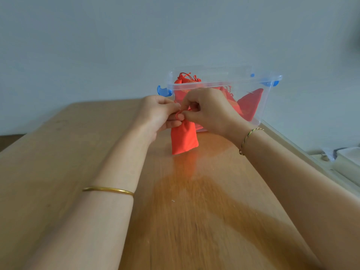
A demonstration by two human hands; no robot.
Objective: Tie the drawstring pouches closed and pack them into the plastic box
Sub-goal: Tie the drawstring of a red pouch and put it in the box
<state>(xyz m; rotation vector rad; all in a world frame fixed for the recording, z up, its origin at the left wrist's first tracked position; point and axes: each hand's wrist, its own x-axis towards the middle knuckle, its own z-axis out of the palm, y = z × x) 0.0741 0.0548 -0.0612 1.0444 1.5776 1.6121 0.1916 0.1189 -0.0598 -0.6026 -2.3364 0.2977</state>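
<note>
Clear plastic box (pixel 233 82), lid off, blue latches at the left end (pixel 163 91) and right end (pixel 272 82). It stands at the far side of the wooden table (pixel 194 211), close to the wall. Inside are several red pouches: one stands upright at the left end with its tied top poking above the rim (pixel 183 81), and another leans against the right wall (pixel 252 100). More lie between them, but the count is unclear behind the hands. The table's right edge runs diagonally just beside the box. A wide run of tabletop lies left of the box and back toward the person, between the forearms. The red pouch (pixel 184 139) being worked on is held upright just in front of the box. Its lower edge is at the table surface, contact uncertain. The left hand (pixel 157 114) has its fingers curled round the pouch's neck. The right hand (pixel 210 112) has thumb and fingers closed in a pinch on the drawstring (pixel 178 114), which forms a small loop between the two hands. Gold bangle (pixel 109 190) on the left forearm, braided bracelet (pixel 247 139) on the right wrist.
</note>
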